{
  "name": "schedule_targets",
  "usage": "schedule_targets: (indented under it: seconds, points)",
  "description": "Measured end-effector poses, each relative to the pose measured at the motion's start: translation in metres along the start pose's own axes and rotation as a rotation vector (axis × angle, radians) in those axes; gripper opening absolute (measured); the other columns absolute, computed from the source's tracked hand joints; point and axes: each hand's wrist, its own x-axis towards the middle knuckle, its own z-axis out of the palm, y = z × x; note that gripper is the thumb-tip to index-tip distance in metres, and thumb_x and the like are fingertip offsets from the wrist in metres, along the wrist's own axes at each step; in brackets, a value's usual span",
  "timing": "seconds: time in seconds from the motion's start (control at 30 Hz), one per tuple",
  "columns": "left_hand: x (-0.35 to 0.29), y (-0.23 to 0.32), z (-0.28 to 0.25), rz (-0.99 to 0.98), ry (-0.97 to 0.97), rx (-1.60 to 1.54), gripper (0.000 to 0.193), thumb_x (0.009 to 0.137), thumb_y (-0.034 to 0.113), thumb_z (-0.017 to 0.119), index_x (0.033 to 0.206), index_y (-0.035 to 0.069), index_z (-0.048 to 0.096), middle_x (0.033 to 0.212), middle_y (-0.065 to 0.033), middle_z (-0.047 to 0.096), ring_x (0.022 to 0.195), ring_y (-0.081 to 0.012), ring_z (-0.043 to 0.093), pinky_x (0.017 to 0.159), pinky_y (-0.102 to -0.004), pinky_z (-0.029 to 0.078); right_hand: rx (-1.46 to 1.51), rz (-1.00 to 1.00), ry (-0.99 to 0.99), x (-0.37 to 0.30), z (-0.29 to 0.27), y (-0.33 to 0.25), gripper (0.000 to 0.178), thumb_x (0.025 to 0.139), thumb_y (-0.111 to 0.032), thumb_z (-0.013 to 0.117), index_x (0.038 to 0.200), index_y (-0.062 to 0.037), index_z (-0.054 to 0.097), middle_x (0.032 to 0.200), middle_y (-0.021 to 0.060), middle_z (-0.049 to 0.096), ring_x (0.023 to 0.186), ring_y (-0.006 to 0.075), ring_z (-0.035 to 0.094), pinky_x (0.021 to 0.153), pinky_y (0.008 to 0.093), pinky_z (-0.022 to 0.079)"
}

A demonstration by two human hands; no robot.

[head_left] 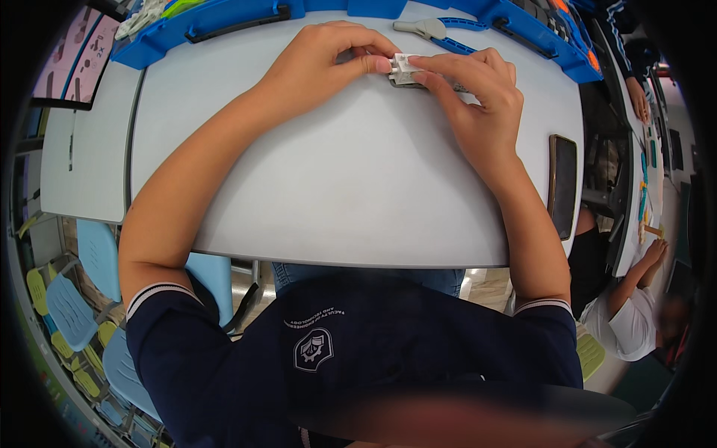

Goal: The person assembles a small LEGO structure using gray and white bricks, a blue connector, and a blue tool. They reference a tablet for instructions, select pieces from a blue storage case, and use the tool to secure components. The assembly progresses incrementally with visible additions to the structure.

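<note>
Near the desk's (351, 172) far edge, the left hand (323, 61) and right hand (484, 95) meet, fingertips pinching a white block (404, 66) from either side. It looks like a joining or adjusting step; I can't tell which. The next move, I'd judge, calls for steady fingers and careful lining-up. Pliers (431, 28) lie just beyond.

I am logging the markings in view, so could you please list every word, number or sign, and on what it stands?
Navy shirt: small pale lettering next to a shield-shaped emblem with a gear; wording not copied here.
Screen: a short dark marking beside drawings of parts on pink; not copied here.
White block: no lettering can be made out.
</note>
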Motion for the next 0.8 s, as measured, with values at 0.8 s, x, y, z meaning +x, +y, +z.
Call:
schedule_targets:
  seconds: [0.8]
  points:
    - [-0.002,0.004,0.007,0.159,0.093,0.012,0.028,0.089,0.025,0.077,0.112,0.009,0.076,0.092,-0.0057,0.071,0.086,-0.0194,0.063,0.079,-0.0333,0.051,-0.116,-0.165,0.023,-0.002,0.001,0.001,0.017,0.078,-0.008,0.083,0.092,-0.0160,0.078,0.091,-0.0071,0.074,0.076,0.0141,0.053,0.077,0.0325,0.036]
